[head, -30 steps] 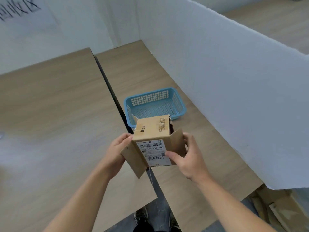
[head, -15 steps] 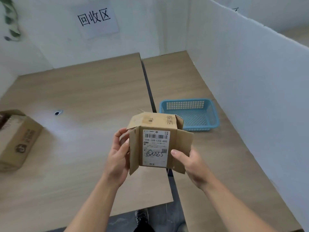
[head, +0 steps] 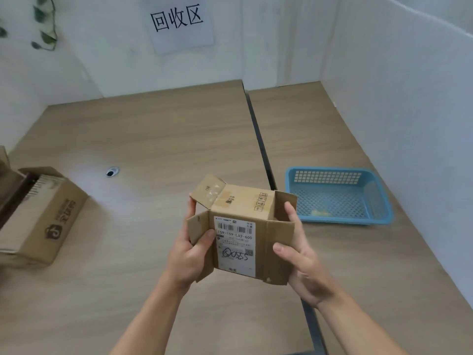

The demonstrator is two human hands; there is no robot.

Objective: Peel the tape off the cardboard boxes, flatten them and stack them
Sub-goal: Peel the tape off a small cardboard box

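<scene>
Cardboard of this kind is light and stiff across its panels but gives easily at the creases, so the small box [head: 243, 216] you hold up above the table [head: 153, 139] should fold with little force. Your left hand [head: 190, 254] pinches the near left flap, thumb across its front and fingers curled behind. Your right hand [head: 302, 262] pinches the right flap the same way, thumb on the face and fingers up along the side wall. The near end is already open, with its flaps splayed out around the shipping label [head: 235, 247]. A clear scrap of tape [head: 213, 194] seems to cling to the raised far flap (it is too glossy and small to be sure).

Take hold at opposite corners and push them toward each other, letting the walls collapse along the creases. Avoid squeezing mid-panel, where the board would likely buckle and crease badly. The label face looks slick, so keep your thumbs on bare board. A larger box [head: 43, 221] lies on the table to your left, and a blue basket [head: 378, 219] stands to your right.
</scene>
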